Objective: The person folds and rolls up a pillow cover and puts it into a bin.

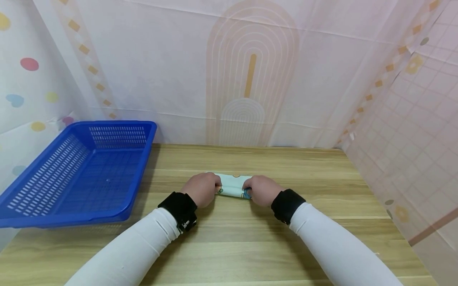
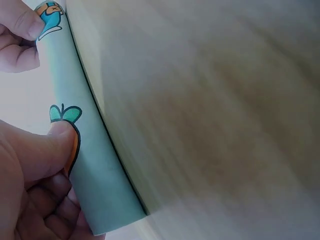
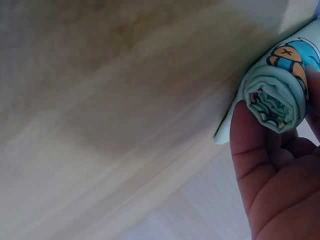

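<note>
A pale mint-green cloth (image 1: 231,185) with cartoon prints lies rolled into a tube on the wooden table. My left hand (image 1: 201,190) grips its left end. Up close in the left wrist view, the left thumb presses on a carrot print on the cloth roll (image 2: 102,175). My right hand (image 1: 264,190) holds the other end, fingers curled around it. Spiral layers show at that end of the cloth (image 3: 275,102) in the right wrist view, and a flat strip of fabric sticks out beneath the roll. Each wrist wears a black band.
To the left, a blue plastic basket (image 1: 137,174) with slotted walls stands on the table (image 1: 229,246). Behind the table hangs a patterned white curtain (image 1: 171,79), and patterned sheets also border the left and right sides.
</note>
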Action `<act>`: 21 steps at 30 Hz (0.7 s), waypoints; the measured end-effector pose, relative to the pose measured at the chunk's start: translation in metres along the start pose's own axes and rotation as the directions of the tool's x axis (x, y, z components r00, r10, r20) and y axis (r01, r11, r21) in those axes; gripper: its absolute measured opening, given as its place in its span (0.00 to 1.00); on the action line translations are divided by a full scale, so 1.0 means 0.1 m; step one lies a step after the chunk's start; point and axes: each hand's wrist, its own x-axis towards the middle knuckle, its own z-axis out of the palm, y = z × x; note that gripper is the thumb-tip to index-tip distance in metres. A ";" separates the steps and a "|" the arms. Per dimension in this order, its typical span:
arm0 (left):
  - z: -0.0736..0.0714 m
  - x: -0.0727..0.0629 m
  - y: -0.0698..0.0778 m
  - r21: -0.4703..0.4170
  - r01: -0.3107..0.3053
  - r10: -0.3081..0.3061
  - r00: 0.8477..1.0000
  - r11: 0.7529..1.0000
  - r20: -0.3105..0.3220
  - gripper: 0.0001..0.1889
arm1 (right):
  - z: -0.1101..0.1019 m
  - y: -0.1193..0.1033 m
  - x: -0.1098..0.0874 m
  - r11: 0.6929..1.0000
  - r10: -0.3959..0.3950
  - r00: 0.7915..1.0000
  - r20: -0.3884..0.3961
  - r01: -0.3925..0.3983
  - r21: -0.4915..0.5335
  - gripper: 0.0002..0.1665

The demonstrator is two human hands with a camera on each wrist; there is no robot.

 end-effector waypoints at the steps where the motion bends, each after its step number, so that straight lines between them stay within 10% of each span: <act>1: 0.00 0.00 0.00 -0.003 0.004 -0.004 1.000 1.000 0.005 0.04 | 0.00 0.00 0.01 1.000 0.010 1.000 0.000 -0.010 0.005 0.12; 21: -0.03 0.03 0.01 -0.072 0.012 -0.010 1.000 0.997 0.020 0.04 | -0.10 0.02 0.17 0.985 0.150 0.985 0.090 -0.156 0.068 0.10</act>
